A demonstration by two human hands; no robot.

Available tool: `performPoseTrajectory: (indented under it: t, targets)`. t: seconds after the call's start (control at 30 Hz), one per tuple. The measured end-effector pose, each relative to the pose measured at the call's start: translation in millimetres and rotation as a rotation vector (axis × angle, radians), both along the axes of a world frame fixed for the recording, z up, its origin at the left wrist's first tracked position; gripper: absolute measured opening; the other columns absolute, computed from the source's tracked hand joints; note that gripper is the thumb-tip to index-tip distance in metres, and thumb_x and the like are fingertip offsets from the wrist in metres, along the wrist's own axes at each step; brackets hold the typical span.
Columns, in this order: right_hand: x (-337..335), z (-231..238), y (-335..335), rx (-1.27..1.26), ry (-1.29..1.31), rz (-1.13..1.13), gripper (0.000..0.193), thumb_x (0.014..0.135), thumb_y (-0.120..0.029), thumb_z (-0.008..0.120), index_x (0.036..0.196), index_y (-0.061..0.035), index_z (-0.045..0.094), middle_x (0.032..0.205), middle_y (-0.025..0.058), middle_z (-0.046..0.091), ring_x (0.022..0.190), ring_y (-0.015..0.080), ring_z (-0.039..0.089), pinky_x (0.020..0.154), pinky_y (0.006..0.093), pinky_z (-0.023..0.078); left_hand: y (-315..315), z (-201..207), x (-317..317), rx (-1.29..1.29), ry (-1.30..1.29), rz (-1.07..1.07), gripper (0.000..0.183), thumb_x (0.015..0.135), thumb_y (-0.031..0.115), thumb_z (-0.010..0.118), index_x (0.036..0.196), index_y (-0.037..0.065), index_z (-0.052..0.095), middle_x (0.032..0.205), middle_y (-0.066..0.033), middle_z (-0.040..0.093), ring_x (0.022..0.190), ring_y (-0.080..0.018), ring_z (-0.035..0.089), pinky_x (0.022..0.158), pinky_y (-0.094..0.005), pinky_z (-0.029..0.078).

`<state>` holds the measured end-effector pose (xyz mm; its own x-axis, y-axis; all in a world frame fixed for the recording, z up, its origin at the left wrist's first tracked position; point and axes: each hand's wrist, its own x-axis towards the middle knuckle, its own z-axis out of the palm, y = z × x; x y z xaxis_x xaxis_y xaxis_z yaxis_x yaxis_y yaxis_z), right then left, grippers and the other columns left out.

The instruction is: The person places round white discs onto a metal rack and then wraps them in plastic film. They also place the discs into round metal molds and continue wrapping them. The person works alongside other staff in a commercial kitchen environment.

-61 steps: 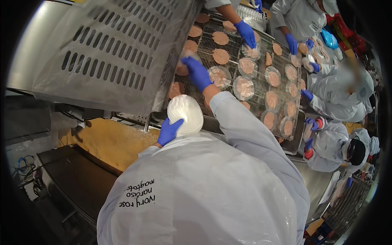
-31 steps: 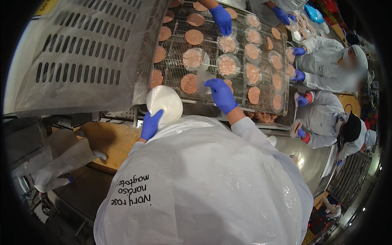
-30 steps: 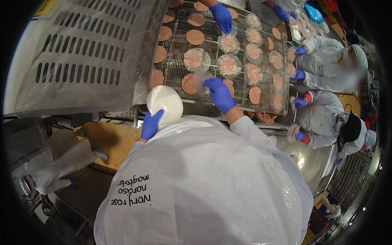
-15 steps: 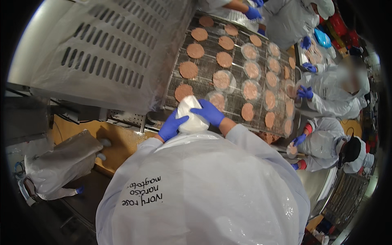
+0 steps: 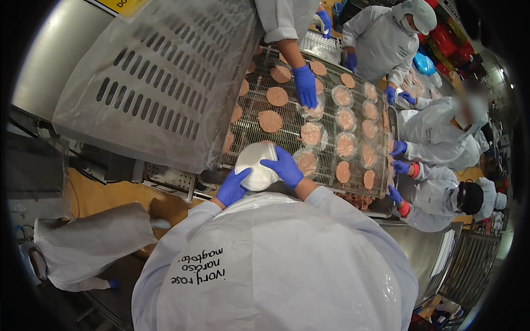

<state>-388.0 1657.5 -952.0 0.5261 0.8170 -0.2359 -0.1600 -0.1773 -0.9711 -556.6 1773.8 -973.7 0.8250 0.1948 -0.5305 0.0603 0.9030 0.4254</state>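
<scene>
The wire-mesh conveyor belt (image 5: 287, 132) is crowded with round brown patties (image 5: 270, 121) in rows, with only narrow strips of bare mesh between them. A perforated steel hood under clear plastic sheet (image 5: 154, 83) walls its left edge. A co-worker's blue-gloved hand (image 5: 305, 85) blocks the far middle; more gloved hands (image 5: 398, 148) line the right edge.

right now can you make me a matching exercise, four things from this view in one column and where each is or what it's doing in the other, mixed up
Things:
1. left hand
2. right hand
3. co-worker's gloved hand
4. perforated metal cover

Places or states:
A. reaching down onto the wire conveyor among the patties
B. under the stack of white discs, supporting it
C. wrapped in clear plastic, left of the conveyor
D. fingers lying on top of the white stack

Pairs: 1-B, 2-D, 3-A, 4-C
</scene>
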Motion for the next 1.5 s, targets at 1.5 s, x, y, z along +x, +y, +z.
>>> performPoseTrajectory:
  t: [1.5]
  targets:
    - [82, -99, 125, -0.217, -1.215, -0.158, 0.036, 0.091, -0.015, 0.052, 0.124, -0.0039, 0.057, 0.116, 0.0209, 0.062, 0.102, 0.0322, 0.063, 0.089, 0.0407, 0.049, 94, -72, -56, 0.666, 0.416, 0.102, 0.041, 0.082, 0.02, 0.074, 0.11, -0.007, 0.062, 0.099, -0.0141, 0.068, 0.084, -0.0188, 0.066, 0.075, -0.0313, 0.053]
